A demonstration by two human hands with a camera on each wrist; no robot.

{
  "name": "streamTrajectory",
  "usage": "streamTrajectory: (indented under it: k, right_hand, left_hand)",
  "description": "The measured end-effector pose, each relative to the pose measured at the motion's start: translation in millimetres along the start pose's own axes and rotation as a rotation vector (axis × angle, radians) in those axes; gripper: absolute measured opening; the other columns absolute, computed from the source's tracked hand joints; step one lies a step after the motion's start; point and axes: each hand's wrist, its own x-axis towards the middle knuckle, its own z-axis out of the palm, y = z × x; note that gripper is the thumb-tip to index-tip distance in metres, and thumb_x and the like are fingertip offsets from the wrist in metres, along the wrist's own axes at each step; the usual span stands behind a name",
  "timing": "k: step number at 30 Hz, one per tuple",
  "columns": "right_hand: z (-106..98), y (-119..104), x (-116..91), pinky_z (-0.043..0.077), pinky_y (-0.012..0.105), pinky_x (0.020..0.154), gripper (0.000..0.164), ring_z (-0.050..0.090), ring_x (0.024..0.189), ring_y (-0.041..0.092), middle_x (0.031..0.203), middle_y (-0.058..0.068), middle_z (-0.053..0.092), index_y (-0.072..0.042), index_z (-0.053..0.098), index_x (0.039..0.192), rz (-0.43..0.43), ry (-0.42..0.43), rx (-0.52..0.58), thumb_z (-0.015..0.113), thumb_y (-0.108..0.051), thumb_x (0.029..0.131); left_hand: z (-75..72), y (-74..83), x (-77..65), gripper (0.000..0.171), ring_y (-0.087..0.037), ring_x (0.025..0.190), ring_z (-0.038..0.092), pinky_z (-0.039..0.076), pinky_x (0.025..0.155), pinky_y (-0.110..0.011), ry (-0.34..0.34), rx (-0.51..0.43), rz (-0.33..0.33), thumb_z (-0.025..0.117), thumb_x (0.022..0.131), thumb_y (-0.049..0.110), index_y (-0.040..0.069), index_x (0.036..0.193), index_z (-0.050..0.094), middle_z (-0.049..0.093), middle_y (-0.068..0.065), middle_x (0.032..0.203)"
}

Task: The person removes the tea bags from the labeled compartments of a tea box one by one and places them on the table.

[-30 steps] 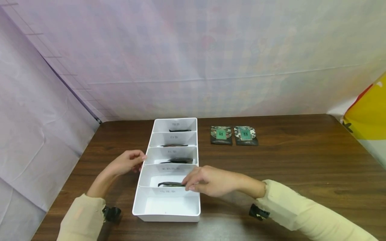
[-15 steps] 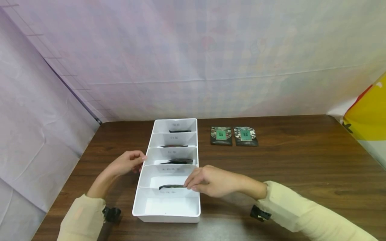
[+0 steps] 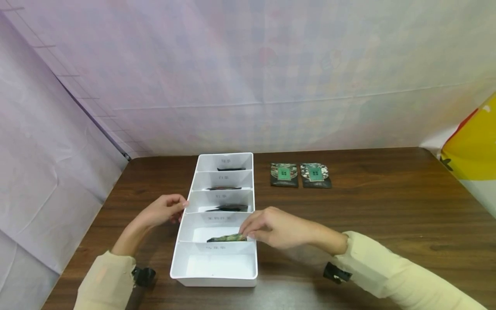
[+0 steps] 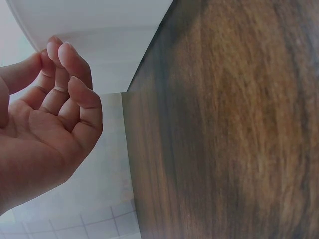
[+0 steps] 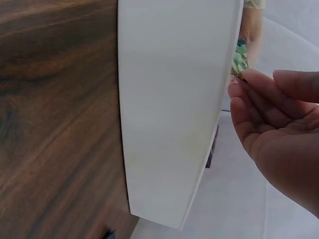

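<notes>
A long white box with several labelled compartments (image 3: 214,282) stands on the table. My left hand (image 3: 167,209) is at its left side, thumb and forefinger pinching the rim (image 4: 31,42) while the other fingers stay bent. In the second compartment from the front, a green-patterned packet (image 3: 226,238) tilts near the divider, its printed face showing. My right hand (image 3: 277,228) reaches over the right wall with fingertips at the packet's right end. In the right wrist view the thumb (image 5: 296,85) stands apart from the packet's green corner (image 5: 239,57).
Dark packets stand in the three farther compartments, including one packet (image 3: 231,169) at the very back. Two green-labelled packets, a left one (image 3: 284,174) and a right one (image 3: 316,175), lie on the brown table (image 3: 379,215) right of the box. A white cloth (image 3: 248,86) hangs behind.
The packet has turned from edge-on to showing its green face, and its left end has shifted slightly right. My right thumb and fingers have loosened from it. The left hand has stayed put.
</notes>
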Motion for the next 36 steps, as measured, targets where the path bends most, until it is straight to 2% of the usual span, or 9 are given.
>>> streamTrajectory:
  k: [7,16,22,23,25,28,30,34,36]
  right_hand:
    - [-12,-3,-2,0.045,0.026,0.085,0.018,0.058,0.100,0.017,0.107,0.009,0.063,0.001,0.066,0.101,-0.040,0.057,0.025,0.053,0.001,0.088]
    - [-40,-18,-8,0.047,0.026,0.074,0.019,0.059,0.093,0.013,0.112,0.006,0.062,-0.002,0.067,0.102,0.001,0.134,0.032,0.053,0.000,0.088]
    - [-61,-25,-16,0.046,0.027,0.072,0.018,0.058,0.097,0.013,0.112,0.004,0.062,-0.003,0.068,0.102,0.044,0.207,-0.010,0.054,-0.002,0.089]
    - [-64,-25,-17,0.046,0.028,0.075,0.018,0.056,0.103,0.015,0.111,0.003,0.063,-0.004,0.068,0.102,0.053,0.220,-0.017,0.055,-0.002,0.089]
    - [-70,-24,-21,0.045,0.028,0.072,0.018,0.055,0.102,0.016,0.110,0.001,0.063,-0.004,0.068,0.102,0.075,0.240,-0.017,0.054,-0.003,0.090]
    - [-79,-20,-27,0.045,0.027,0.076,0.018,0.054,0.107,0.016,0.108,0.000,0.064,-0.005,0.069,0.101,0.084,0.275,-0.041,0.055,-0.003,0.090]
    - [-83,-18,-31,0.045,0.027,0.074,0.018,0.056,0.104,0.016,0.107,0.000,0.064,-0.004,0.069,0.100,0.084,0.288,-0.057,0.055,-0.002,0.090]
    - [-90,-10,-40,0.046,0.026,0.080,0.017,0.057,0.104,0.016,0.104,0.001,0.065,-0.004,0.070,0.097,0.092,0.312,-0.097,0.055,0.000,0.089]
    - [-91,-5,-44,0.046,0.026,0.077,0.017,0.058,0.101,0.016,0.103,0.001,0.065,-0.004,0.070,0.097,0.111,0.315,-0.107,0.055,0.000,0.089]
  left_hand:
    - [0.2,-0.8,-0.2,0.021,-0.015,0.059,0.050,0.040,0.052,-0.027,0.000,0.002,0.009,0.049,0.094,0.007,-0.012,0.086,0.050,0.051,-0.006,0.063]
    - [1.0,-0.5,-0.7,0.020,-0.015,0.059,0.049,0.040,0.052,-0.027,0.005,-0.007,0.001,0.049,0.094,0.008,-0.011,0.086,0.051,0.051,-0.008,0.064]
    - [1.3,0.1,-1.6,0.020,-0.016,0.059,0.050,0.041,0.052,-0.026,0.011,-0.007,-0.007,0.049,0.094,0.008,-0.010,0.086,0.051,0.051,-0.007,0.063]
    - [1.3,0.1,-1.8,0.020,-0.016,0.059,0.050,0.041,0.052,-0.027,0.011,-0.007,-0.006,0.049,0.094,0.008,-0.010,0.086,0.051,0.051,-0.007,0.063]
    - [1.3,0.4,-1.9,0.020,-0.016,0.059,0.050,0.041,0.052,-0.027,0.011,-0.007,-0.007,0.049,0.094,0.008,-0.010,0.086,0.051,0.051,-0.007,0.063]
    - [1.4,1.0,-2.0,0.020,-0.016,0.059,0.050,0.041,0.053,-0.027,0.012,-0.008,-0.012,0.049,0.094,0.009,-0.010,0.087,0.051,0.051,-0.007,0.064]
    - [1.4,1.2,-1.8,0.021,-0.016,0.059,0.050,0.040,0.053,-0.027,0.012,-0.008,-0.016,0.048,0.094,0.009,-0.010,0.087,0.051,0.051,-0.007,0.064]
    - [1.0,1.1,-1.1,0.021,-0.016,0.060,0.050,0.041,0.053,-0.027,0.010,-0.006,-0.017,0.048,0.094,0.009,-0.010,0.087,0.051,0.051,-0.006,0.064]
    - [0.6,0.7,-0.6,0.021,-0.016,0.060,0.050,0.041,0.053,-0.027,0.008,-0.006,-0.016,0.048,0.094,0.010,-0.010,0.087,0.051,0.051,-0.006,0.064]
